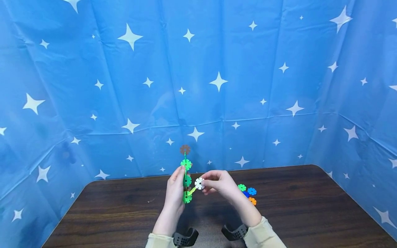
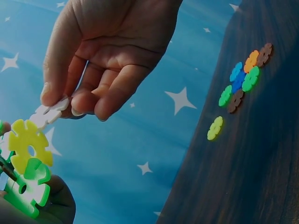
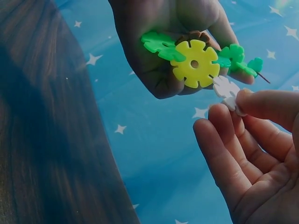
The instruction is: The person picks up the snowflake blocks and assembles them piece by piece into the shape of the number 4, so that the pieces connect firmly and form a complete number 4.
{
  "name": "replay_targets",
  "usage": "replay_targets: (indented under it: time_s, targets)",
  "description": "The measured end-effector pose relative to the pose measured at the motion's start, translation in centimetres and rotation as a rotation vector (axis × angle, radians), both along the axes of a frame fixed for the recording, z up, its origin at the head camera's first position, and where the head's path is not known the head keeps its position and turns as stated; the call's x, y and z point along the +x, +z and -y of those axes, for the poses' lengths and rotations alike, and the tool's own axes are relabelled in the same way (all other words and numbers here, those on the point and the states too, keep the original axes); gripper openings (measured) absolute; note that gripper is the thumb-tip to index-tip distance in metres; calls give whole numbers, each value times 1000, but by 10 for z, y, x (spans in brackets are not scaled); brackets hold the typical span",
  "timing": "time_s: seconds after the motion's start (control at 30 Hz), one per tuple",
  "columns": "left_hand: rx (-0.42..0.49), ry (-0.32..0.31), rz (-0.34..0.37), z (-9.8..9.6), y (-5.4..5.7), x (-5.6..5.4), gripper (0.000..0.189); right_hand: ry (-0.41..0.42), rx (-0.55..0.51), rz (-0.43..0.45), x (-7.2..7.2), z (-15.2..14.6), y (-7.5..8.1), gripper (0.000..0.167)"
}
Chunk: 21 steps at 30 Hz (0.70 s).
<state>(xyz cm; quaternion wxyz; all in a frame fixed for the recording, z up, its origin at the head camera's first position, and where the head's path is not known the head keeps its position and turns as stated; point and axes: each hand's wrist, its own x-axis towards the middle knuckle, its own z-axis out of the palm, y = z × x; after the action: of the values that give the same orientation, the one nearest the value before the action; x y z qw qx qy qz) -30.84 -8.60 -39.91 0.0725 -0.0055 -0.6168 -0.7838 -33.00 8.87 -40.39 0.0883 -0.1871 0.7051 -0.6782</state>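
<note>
My left hand holds an upright chain of slotted plastic snowflake discs, pressed between thumb and fingers. A brown disc tops the chain, with several green ones below it, set edge-on into each other. From the bottom green disc a yellow disc sticks out toward the right. Thumb and forefinger of my right hand pinch a white disc, whose edge meets the yellow disc's rim. The other right fingers are loosely curled beneath.
To the right, loose discs lie on the dark wooden table, among them a light blue disc, an orange disc and a yellow-green disc. A blue curtain with white stars hangs behind and at both sides.
</note>
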Motion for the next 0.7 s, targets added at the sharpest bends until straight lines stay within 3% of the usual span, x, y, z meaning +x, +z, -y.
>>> replay_targets:
  time_s: [0.7]
  targets:
    - [38,11,8,-1,0,-2,37,42,17,-32,5,4,1,23]
